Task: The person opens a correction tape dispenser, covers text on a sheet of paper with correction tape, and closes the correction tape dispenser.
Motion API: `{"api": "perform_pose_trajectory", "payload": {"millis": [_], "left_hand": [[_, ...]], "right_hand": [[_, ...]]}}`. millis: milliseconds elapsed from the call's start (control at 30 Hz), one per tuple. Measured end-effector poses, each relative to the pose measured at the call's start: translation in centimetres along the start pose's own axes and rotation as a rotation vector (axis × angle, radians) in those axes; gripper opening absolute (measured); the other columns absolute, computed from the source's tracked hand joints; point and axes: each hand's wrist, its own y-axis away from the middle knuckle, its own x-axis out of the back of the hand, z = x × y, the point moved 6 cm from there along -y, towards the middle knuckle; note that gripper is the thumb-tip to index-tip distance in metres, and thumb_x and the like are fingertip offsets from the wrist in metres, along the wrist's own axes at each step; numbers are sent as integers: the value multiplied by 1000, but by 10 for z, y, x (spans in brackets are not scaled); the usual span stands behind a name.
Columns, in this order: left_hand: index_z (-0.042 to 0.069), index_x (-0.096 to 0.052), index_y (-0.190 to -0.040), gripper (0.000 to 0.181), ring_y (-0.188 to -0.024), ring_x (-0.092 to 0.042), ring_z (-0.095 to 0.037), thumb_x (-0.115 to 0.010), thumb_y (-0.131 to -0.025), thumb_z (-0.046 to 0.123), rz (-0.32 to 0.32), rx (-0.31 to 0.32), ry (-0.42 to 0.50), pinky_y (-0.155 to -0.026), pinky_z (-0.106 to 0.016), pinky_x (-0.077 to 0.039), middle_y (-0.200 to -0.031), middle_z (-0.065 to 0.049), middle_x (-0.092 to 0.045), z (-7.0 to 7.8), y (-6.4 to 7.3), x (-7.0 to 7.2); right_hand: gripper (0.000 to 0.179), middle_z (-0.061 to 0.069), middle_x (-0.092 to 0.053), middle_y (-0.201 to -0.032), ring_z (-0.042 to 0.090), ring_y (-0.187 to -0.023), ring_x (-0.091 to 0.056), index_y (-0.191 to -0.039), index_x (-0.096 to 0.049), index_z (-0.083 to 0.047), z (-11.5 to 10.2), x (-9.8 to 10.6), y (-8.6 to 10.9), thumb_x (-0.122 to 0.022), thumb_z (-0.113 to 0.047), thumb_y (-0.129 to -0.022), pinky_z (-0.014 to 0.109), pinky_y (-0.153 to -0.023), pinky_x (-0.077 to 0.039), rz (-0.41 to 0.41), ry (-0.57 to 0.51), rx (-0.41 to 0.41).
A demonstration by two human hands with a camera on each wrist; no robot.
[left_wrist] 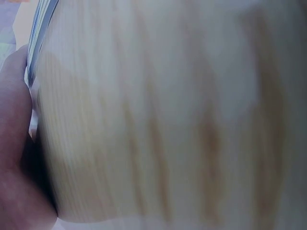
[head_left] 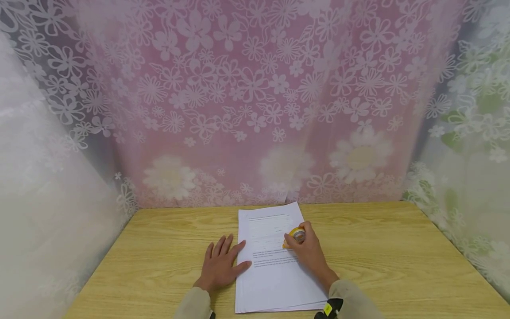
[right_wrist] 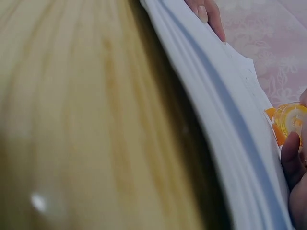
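In the head view a stack of printed paper sheets (head_left: 275,288) lies on the wooden table, its lower sheets slightly fanned out. My right hand (head_left: 312,254) pinches an orange correction tape (head_left: 293,238) between thumb and fingers, over the right side of the top sheet, near the printed lines. The right wrist view shows the orange translucent casing (right_wrist: 286,115) with a pale wheel inside, its tip close to the paper. My left hand (head_left: 220,268) rests with fingers spread at the left edge of the stack, its thumb and index fingertip on the paper.
The wooden table (head_left: 159,252) reaches out on both sides of the paper. A pink floral curtain (head_left: 247,110) hangs along its far edge. Pale translucent sheets hang at the left (head_left: 52,186) and right (head_left: 470,177).
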Motion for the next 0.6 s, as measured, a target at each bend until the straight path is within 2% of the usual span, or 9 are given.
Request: {"api": "perform_pose_trajectory", "payload": {"millis": [267, 600], "left_hand": [[33, -40, -146, 70, -143, -11, -29, -35, -89, 73, -13, 15, 13, -109, -56, -1, -156, -6, -22, 2, 2, 3], [32, -41, -146, 70, -143, -11, -28, -35, -89, 73, -6, 10, 19, -109, -56, -2, -156, -6, -22, 4, 2, 5]], "right_hand": [[44, 11, -52, -100, 22, -86, -53, -110, -44, -4, -3, -2, 0, -74, -23, -85, 32, -72, -46, 20, 47, 10], [41, 10, -48, -98, 22, -88, -49, -107, -43, -3, -12, -3, -1, -74, -19, -84, 34, -74, -44, -1, 111, 84]]}}
